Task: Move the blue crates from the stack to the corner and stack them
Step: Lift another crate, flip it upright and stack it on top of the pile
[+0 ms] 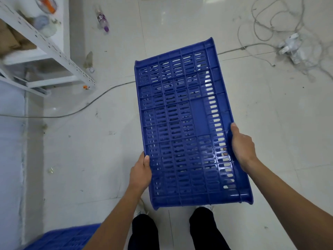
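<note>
gripping a blue crate (187,127) by its long sides: left hand (141,173) and right hand (241,147) both clenched on the rims. crate held above the tiled floor (270,123), tilted. another blue crate (66,238) lies at lower left.

Bright, even overhead light; soft glare on glossy pale tiled floor (180,20); wide-angle edge bending; corners motion-blurred.

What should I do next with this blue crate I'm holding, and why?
Probably carry it toward the blue crate at bottom left: both your left hand and right hand grip the held crate, which is above bare floor, not yet stacked.
</note>
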Demonstrator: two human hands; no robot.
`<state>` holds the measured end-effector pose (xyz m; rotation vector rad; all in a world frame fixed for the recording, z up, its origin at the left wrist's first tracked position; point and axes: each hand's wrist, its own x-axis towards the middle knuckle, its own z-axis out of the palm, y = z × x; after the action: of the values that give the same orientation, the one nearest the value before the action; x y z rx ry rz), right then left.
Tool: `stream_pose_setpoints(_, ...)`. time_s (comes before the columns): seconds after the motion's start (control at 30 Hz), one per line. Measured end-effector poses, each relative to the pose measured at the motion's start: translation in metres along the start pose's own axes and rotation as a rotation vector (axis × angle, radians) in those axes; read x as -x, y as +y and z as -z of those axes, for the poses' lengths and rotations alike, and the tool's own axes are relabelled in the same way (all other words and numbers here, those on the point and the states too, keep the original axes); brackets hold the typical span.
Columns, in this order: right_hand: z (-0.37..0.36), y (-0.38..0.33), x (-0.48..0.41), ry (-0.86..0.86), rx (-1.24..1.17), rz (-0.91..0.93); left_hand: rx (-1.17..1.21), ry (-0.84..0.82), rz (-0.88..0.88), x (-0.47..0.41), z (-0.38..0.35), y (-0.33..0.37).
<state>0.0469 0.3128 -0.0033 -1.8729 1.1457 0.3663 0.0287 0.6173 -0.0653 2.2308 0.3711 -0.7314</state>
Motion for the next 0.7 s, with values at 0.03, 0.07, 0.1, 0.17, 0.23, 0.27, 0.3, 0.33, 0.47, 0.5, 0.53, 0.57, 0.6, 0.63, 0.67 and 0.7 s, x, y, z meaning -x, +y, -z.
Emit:
stream_pose_setpoints(0.03,-0.002,-0.001,0.004,0.0,0.008,0.029,-0.015,0.006,0.007,-0.003,0.003,-0.003)
stream_pose_setpoints(0.07,-0.004,-0.002,0.008,-0.009,0.017,0.057,-0.041,0.015,0.018,-0.006,0.006,-0.007)
stream_pose_setpoints(0.1,-0.007,-0.003,0.014,-0.025,0.022,0.088,-0.076,0.031,0.03,-0.008,0.01,-0.011)
stream_pose_setpoints(0.17,-0.016,-0.005,0.025,-0.067,0.014,0.15,-0.164,0.066,0.052,-0.013,0.02,-0.023)
stream_pose_setpoints(0.23,-0.025,-0.01,0.038,-0.1,0.028,0.207,-0.238,0.089,0.094,-0.019,0.03,-0.034)
stream_pose_setpoints(0.27,-0.031,-0.012,0.043,-0.119,0.038,0.237,-0.25,0.097,0.136,-0.022,0.036,-0.038)
stream_pose_setpoints(0.3,-0.037,-0.015,0.049,-0.14,0.049,0.269,-0.234,0.114,0.189,-0.024,0.042,-0.04)
stream_pose_setpoints(0.33,-0.043,-0.018,0.055,-0.164,0.063,0.3,-0.184,0.149,0.256,-0.027,0.047,-0.041)
stream_pose_setpoints(0.47,-0.071,-0.028,0.072,-0.304,0.122,0.353,0.055,0.363,0.294,-0.026,0.07,-0.03)
stream_pose_setpoints(0.5,-0.08,-0.032,0.076,-0.34,0.152,0.355,0.093,0.387,0.224,-0.022,0.076,-0.024)
stream_pose_setpoints(0.53,-0.089,-0.036,0.081,-0.372,0.176,0.354,0.129,0.393,0.153,-0.019,0.081,-0.019)
stream_pose_setpoints(0.57,-0.096,-0.041,0.085,-0.402,0.192,0.352,0.156,0.382,0.083,-0.014,0.084,-0.011)
stream_pose_setpoints(0.6,-0.105,-0.045,0.089,-0.431,0.201,0.351,0.168,0.359,0.026,-0.011,0.088,-0.005)
stream_pose_setpoints(0.63,-0.114,-0.05,0.094,-0.46,0.208,0.348,0.173,0.325,-0.02,-0.008,0.092,0.001)
stream_pose_setpoints(0.67,-0.124,-0.053,0.1,-0.482,0.216,0.349,0.178,0.293,-0.057,-0.006,0.096,0.006)
stream_pose_setpoints(0.7,-0.134,-0.057,0.106,-0.498,0.225,0.354,0.186,0.263,-0.089,-0.004,0.1,0.011)
